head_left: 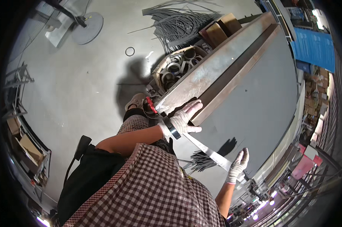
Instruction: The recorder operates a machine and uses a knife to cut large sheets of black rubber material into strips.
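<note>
My left hand [182, 119], in a whitish glove with a dark band at the wrist, is open with fingers spread. It is at the near end of a long rusty steel channel [216, 72] lying on a grey table [261, 87]; whether the palm presses on the metal I cannot tell. My right hand [238, 165], also gloved, is raised at the table's near edge. Its fingers stretch out and nothing shows in them. The table's bright pale edge [207, 150] runs between my hands. Thin black strips [203, 162] hang or lie just below that edge.
Left of the channel, a carton [158, 77] holds several rings, beside brown boxes [220, 30]. A heap of dark strips [182, 22] and a single ring [130, 51] lie on the floor. A red-handled item [151, 105] is near my foot. Blue panels [313, 49] stand at right.
</note>
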Motion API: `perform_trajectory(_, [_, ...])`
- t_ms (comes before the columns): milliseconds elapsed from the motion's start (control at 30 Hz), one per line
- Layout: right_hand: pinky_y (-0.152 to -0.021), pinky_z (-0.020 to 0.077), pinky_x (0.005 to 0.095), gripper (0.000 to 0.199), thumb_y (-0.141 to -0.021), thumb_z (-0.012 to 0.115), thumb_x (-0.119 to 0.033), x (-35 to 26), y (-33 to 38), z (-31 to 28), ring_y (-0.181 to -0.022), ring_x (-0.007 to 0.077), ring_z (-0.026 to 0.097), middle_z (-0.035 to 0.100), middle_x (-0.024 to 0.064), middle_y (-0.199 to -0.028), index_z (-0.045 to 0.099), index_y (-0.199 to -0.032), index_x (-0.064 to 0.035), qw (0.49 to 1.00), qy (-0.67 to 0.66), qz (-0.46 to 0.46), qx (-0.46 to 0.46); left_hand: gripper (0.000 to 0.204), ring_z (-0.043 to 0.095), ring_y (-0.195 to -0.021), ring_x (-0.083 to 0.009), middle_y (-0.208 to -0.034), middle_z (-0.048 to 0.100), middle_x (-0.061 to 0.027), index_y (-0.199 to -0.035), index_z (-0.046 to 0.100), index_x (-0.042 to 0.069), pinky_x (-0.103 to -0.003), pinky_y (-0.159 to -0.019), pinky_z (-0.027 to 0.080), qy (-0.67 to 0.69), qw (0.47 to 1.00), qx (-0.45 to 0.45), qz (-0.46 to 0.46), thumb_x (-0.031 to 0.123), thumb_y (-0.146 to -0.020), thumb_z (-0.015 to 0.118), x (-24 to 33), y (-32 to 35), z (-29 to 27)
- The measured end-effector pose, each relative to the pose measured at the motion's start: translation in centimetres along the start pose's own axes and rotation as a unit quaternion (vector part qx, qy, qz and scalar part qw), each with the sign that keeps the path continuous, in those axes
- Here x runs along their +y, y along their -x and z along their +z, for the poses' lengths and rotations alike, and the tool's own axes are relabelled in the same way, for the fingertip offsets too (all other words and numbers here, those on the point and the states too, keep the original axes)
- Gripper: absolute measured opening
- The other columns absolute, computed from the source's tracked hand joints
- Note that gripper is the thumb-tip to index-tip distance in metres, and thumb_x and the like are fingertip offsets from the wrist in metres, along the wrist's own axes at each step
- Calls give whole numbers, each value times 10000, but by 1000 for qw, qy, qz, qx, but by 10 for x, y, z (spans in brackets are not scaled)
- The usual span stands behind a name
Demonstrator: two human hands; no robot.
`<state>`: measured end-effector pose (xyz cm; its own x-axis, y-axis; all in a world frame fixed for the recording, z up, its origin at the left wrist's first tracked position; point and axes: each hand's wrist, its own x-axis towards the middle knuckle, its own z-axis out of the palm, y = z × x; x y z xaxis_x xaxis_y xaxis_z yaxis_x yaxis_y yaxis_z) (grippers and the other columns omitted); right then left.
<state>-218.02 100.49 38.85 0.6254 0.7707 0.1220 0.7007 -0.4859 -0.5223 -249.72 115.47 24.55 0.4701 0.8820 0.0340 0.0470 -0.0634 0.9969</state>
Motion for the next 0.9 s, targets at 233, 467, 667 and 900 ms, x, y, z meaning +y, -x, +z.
perform_trajectory(233, [-1002,444,297,329,-972,584,-111,1,54,-12,-1130,160,575,627,87,-1235,576,-1283,-3,995,-18,91,42,1308,214,-1445,-391,-1562,196,-235,-1511,180,0,-437,-1185,215,-77,993,-73,46,434,-510,900,-1,-3,-10])
perform_trajectory(467, [-968,455,294,309,-973,590,-144,-4,131,-21,-1063,154,594,659,87,-1163,610,-1240,11,980,-48,163,101,1363,138,-1451,-430,-1559,118,-257,-1491,175,-8,-468,-1185,198,-160,970,-182,1,361,-416,927,17,-8,-29])
perform_trajectory(667, [-964,464,305,318,-963,607,-132,30,190,-5,-1065,166,599,647,107,-1184,596,-1244,17,961,-49,244,122,1253,213,-1425,-422,-1546,185,-218,-1480,232,13,-474,-1167,251,-167,970,-159,78,349,-480,909,12,-10,-38])
perform_trajectory(900, [-940,483,326,302,-961,611,-153,60,271,26,-1062,195,615,653,125,-1163,615,-1207,22,933,44,353,51,300,558,-755,-68,-846,624,-7,-1154,631,-5,-223,-674,482,-43,980,187,-52,172,-915,671,-59,-132,-170])
